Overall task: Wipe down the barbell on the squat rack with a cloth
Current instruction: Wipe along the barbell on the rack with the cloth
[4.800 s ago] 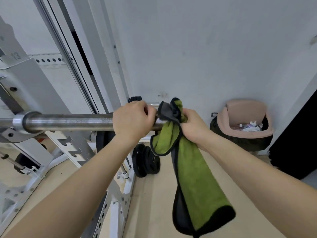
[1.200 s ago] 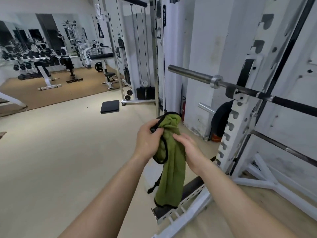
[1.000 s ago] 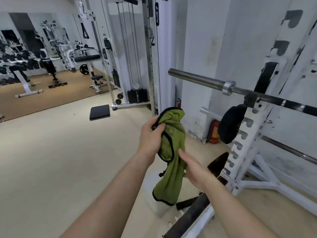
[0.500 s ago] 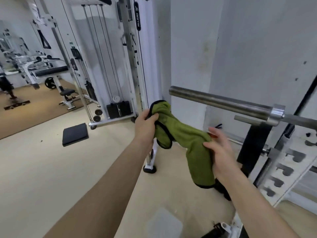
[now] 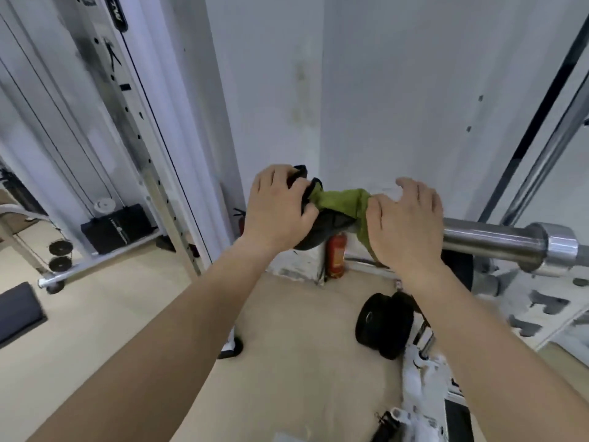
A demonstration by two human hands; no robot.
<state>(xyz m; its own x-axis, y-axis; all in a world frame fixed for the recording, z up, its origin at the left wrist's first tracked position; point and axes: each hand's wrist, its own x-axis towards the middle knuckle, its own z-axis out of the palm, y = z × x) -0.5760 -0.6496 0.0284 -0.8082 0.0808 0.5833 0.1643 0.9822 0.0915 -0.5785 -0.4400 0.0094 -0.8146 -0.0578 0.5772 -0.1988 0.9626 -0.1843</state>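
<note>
Left fingers: the fingers of the left hand are curled round the dark bunched end of the cloth and grip it just past the tip of the bar.
Right fingers: the fingers of the right hand are spread and nearly straight, not closed, with the palm lying on the green part of the cloth.
Arms: both forearms reach forward and up, backs of the hands to the camera, wrists close together.
Cloth: soft, light and limp, draped over the end of the barbell and stretched between the two hands. It should bunch and slip unless it is wrapped round and squeezed.
Barbell: smooth polished steel, stiff and probably heavy. It lies level, its sleeve running right to the collar and on toward the squat rack. There is no need to lift it; the sleeve may spin under a twisting wipe.
Hold: judged best with the right hand closing the cloth round the sleeve, the left keeping the loose end taut.
Floor: black weight plates lean below the sleeve.
Corner: a red fire extinguisher stands by the wall.
Far left: a cable machine.
</note>
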